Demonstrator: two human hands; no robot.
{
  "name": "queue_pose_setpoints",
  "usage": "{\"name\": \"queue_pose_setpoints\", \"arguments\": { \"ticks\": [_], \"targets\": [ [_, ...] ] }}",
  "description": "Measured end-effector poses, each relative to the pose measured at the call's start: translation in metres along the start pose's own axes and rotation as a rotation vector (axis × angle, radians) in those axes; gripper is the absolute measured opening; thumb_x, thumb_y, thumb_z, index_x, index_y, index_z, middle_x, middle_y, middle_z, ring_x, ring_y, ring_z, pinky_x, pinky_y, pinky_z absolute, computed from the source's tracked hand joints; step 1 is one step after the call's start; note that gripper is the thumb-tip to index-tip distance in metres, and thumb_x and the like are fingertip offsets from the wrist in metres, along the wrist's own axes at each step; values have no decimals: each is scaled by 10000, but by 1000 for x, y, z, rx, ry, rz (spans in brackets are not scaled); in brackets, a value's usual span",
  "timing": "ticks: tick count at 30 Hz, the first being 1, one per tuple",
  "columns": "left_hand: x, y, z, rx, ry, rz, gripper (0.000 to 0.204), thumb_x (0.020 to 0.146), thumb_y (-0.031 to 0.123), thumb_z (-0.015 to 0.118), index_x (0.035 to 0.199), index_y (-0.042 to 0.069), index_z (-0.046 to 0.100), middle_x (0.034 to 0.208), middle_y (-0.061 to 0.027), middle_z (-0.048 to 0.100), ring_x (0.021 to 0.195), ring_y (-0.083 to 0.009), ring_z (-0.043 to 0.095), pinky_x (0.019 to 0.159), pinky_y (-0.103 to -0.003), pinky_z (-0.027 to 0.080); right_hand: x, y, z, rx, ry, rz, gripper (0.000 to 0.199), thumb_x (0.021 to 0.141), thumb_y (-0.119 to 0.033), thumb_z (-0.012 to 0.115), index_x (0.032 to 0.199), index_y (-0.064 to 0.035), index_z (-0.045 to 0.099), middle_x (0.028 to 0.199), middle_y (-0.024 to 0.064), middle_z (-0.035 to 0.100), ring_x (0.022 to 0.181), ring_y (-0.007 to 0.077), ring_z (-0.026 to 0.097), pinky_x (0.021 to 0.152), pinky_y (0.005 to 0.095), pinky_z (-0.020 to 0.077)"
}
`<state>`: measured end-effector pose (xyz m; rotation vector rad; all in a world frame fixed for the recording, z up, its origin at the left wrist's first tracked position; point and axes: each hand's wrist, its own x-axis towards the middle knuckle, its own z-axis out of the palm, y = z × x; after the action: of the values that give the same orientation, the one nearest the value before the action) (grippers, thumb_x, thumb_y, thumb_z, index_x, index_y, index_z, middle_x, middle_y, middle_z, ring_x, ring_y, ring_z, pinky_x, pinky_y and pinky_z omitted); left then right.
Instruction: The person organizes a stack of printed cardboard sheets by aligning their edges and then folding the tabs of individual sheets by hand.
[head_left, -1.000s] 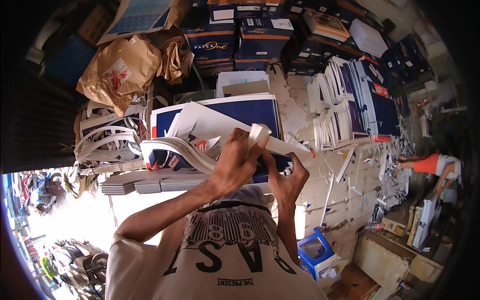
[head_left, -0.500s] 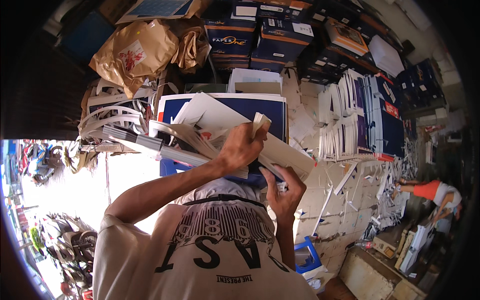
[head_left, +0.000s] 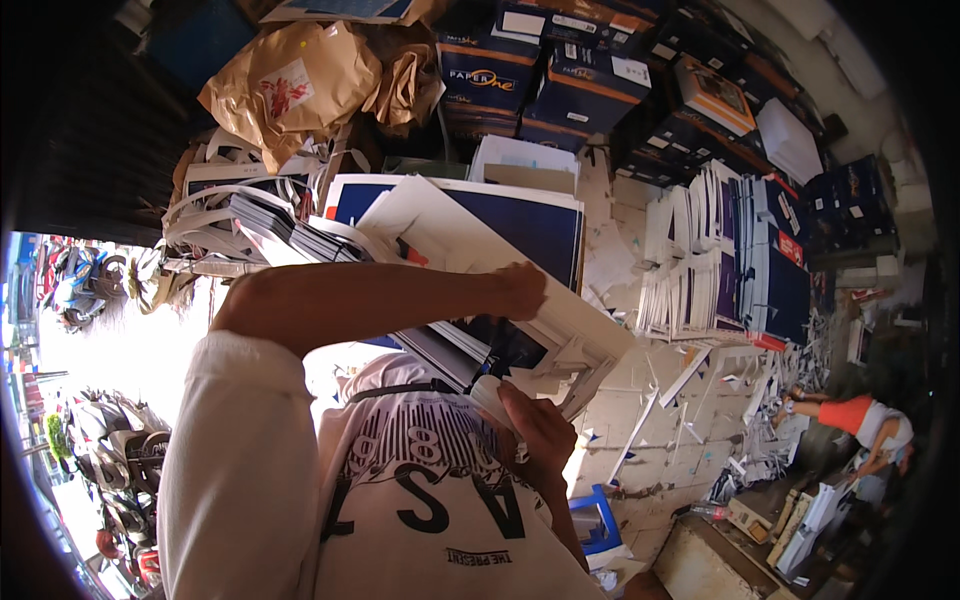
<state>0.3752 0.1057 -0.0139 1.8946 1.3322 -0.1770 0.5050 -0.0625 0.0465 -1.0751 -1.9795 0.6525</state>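
My left hand (head_left: 522, 290) is a closed fist above a large white sheet (head_left: 450, 228), and what it may hold is hidden. Closer to my body, my right hand (head_left: 540, 430) grips a small white roll-like thing (head_left: 490, 398) between thumb and fingers. Against that white piece ends a long bundle of grey and white paper strips (head_left: 452, 352), which runs up to the left and passes under my left forearm. A dark printed sheet (head_left: 512, 343) shows below my left fist. Under the white sheet lies a stack of blue and white printed sheets (head_left: 530, 222).
A crate of loose paper strips (head_left: 205, 215) stands at the left, brown paper packages (head_left: 330, 90) behind it. Dark blue cartons (head_left: 485, 85) rise at the back. Stacked printed sheets (head_left: 690, 260) stand right. Paper scraps (head_left: 640, 430) litter the floor; a person (head_left: 865, 415) bends far right.
My left hand has left the folded strips and moved right, its forearm now lying across the bundle. My right hand has drawn down and left toward my body with the white piece.
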Motion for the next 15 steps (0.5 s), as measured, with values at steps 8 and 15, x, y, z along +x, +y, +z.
{"name": "queue_pose_setpoints", "arguments": {
  "ticks": [8, 15],
  "targets": [
    [-10, -6, -17, 130, 588, 390, 606, 972, 537, 481, 1061, -45, 624, 1013, -201, 667, 965, -407, 636, 862, -503, 507, 15, 1, -4, 115, 65, 323, 397, 678, 11, 805, 1062, -27, 714, 897, 121, 716, 741, 221, 658, 680, 311, 530],
    [-161, -37, -94, 380, 166, 432, 476, 860, 464, 690, 1037, 27, 620, 982, -119, 652, 1001, -299, 627, 959, -418, 460, 20, 16, -6, 139, 7, 190, 432, 645, 5, 843, 1054, 6, 708, 913, 117, 727, 711, 201, 632, 646, 298, 507]
  ]
}}
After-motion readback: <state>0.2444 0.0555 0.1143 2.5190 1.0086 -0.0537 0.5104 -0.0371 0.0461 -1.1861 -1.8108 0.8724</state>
